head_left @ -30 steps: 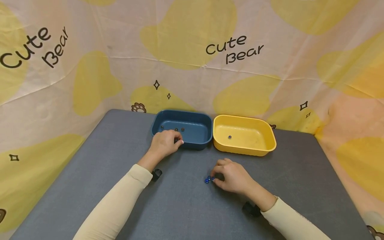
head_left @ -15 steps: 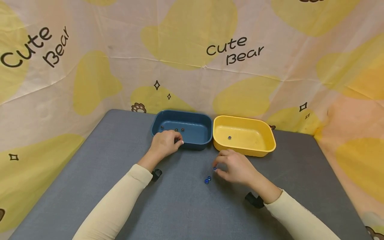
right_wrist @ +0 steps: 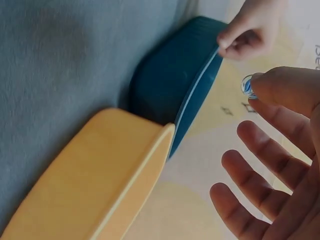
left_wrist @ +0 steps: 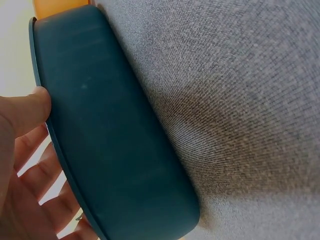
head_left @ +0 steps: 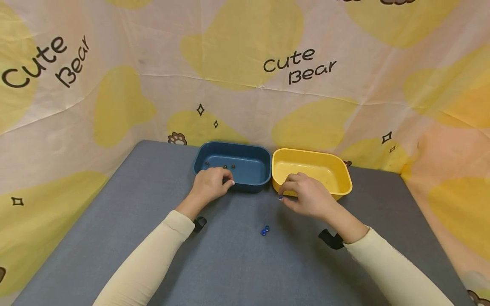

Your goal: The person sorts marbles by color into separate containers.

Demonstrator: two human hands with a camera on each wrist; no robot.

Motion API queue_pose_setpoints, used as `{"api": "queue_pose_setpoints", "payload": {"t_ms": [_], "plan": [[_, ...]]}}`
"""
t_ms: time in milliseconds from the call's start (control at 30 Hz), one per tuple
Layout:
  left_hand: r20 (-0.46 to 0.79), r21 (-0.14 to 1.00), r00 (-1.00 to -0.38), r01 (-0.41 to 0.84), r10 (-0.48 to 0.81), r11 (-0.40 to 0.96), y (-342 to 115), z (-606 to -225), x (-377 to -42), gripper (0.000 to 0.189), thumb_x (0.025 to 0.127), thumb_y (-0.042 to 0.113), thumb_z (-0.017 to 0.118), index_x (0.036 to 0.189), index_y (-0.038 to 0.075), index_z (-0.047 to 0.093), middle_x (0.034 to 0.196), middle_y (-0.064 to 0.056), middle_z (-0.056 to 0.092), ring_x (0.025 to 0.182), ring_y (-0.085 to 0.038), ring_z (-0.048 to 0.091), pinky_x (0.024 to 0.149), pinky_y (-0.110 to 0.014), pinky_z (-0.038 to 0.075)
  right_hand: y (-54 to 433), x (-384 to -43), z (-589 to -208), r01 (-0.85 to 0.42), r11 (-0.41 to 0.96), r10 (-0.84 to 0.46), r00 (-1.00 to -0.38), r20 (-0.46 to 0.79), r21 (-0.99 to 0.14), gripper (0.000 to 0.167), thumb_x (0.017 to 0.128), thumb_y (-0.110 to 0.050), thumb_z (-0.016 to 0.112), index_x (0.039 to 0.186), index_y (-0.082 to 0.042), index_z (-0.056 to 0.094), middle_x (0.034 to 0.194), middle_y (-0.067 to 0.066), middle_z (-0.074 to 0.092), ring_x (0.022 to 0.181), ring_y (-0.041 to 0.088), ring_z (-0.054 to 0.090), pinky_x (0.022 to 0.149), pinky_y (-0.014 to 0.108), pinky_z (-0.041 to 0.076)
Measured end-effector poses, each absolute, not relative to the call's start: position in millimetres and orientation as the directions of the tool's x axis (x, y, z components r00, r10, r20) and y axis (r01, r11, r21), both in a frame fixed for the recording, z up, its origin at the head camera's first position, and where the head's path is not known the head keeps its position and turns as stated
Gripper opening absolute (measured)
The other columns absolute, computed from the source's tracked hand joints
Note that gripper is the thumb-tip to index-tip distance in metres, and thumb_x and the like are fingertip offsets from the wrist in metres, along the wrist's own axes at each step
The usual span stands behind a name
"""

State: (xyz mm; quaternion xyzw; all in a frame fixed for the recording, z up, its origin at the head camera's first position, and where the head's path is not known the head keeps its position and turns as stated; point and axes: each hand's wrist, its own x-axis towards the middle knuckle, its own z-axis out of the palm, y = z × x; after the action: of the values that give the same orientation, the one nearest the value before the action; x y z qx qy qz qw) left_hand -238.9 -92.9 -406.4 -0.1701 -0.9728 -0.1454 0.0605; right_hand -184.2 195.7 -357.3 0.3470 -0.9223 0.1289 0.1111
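Note:
My right hand (head_left: 309,196) pinches a blue-and-clear glass marble (right_wrist: 247,86) between thumb and index finger, the other fingers spread. It hovers over the near rim of a yellow plastic bin (head_left: 338,180), screening part of its inside. Two blue marbles (head_left: 263,232) lie close together on the table. At the near rim of a dark blue bin (head_left: 254,170), my left hand (head_left: 210,183) grips the edge, thumb outside and fingers over the inner side. Several brownish marbles (head_left: 233,166) rest inside that bin.
Both bins stand side by side at the back of the grey table (head_left: 226,263), close to a patterned cloth backdrop (head_left: 237,51). A black strap (head_left: 331,239) sits at my right wrist, another strap (head_left: 200,224) at the left.
My right hand has lifted one marble from the small group on the table and carried it up and away to the yellow bin's near rim. The left hand stays put.

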Motion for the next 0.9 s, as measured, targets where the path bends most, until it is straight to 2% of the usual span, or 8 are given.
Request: {"api": "queue_pose_setpoints", "payload": {"t_ms": [267, 667, 900], "plan": [[0.162, 0.262, -0.937, 0.343, 0.309, 0.902, -93, -407, -238, 0.011, 0.089, 0.036, 0.067, 0.091, 0.027, 0.073, 0.086, 0.006, 0.068, 0.069, -0.011, 0.059, 0.060, -0.033, 0.047, 204, -204, -355, -0.622, 0.758, -0.566, -0.777, 0.277, -0.196, 0.012, 0.077, -0.018, 0.078, 0.088, -0.018, 0.073, 0.088, -0.001, 0.065, 0.081, 0.019, 0.057, 0.073, 0.034, 0.051], [0.170, 0.263, -0.935, 0.348, 0.311, 0.900, -92, -406, -237, 0.011, 0.089, 0.036, 0.067, 0.091, 0.026, 0.073, 0.084, 0.006, 0.068, 0.069, -0.011, 0.059, 0.059, -0.032, 0.046, 221, -226, -359, -0.523, 0.821, -0.479, -0.849, 0.221, -0.230, 0.010, 0.080, -0.022, 0.075, 0.089, -0.019, 0.073, 0.089, 0.002, 0.067, 0.075, 0.018, 0.061, 0.061, 0.030, 0.049], [0.173, 0.261, -0.934, 0.350, 0.313, 0.900, -92, -405, -237, 0.011, 0.089, 0.036, 0.068, 0.091, 0.026, 0.073, 0.085, 0.006, 0.068, 0.069, -0.011, 0.059, 0.060, -0.033, 0.047, 233, -245, -364, -0.482, 0.829, -0.455, -0.876, 0.160, -0.282, 0.012, 0.082, -0.019, 0.073, 0.093, -0.012, 0.073, 0.092, 0.008, 0.067, 0.086, 0.028, 0.064, 0.071, 0.039, 0.052]]}}
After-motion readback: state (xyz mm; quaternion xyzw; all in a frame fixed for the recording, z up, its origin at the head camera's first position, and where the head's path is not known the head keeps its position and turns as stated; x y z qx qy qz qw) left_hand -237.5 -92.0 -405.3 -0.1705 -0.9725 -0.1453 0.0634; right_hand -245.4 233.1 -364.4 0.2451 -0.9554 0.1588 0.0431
